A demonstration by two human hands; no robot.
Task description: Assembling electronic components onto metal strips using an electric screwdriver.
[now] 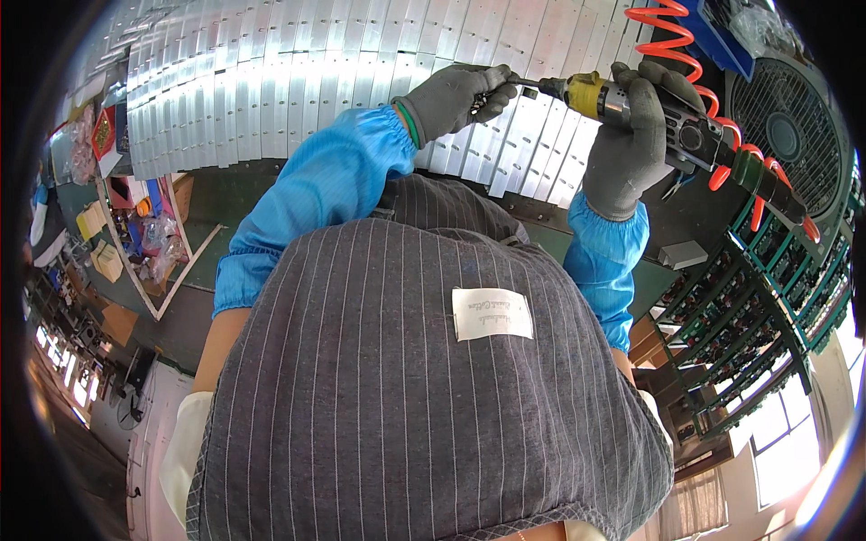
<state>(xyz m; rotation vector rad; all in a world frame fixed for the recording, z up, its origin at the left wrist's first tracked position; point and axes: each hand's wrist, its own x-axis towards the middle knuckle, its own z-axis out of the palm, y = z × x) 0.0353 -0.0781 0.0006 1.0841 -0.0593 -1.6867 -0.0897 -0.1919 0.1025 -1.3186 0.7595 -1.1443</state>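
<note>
My right hand [622, 149], in a grey glove, is wrapped round a pneumatic screwdriver [690, 131] with a yellow band near its nose. The tool lies nearly level, its thin bit pointing left. At the bit's tip, my left hand [451, 101], also gloved in grey, is closed with thumb and forefinger together. Small dark screws [479, 103] show between its curled fingers; whether one sits on the bit is too small to tell. Below both hands, rows of shiny flat metal strips [334, 99] with small holes or fasteners cover the bench.
A coiled orange air hose [667, 41] runs to the tool. On the right are a round fan [783, 126], a blue bin [722, 41] and a green rack [767, 298] of small parts. A metal frame [149, 298] and bagged items stand at left.
</note>
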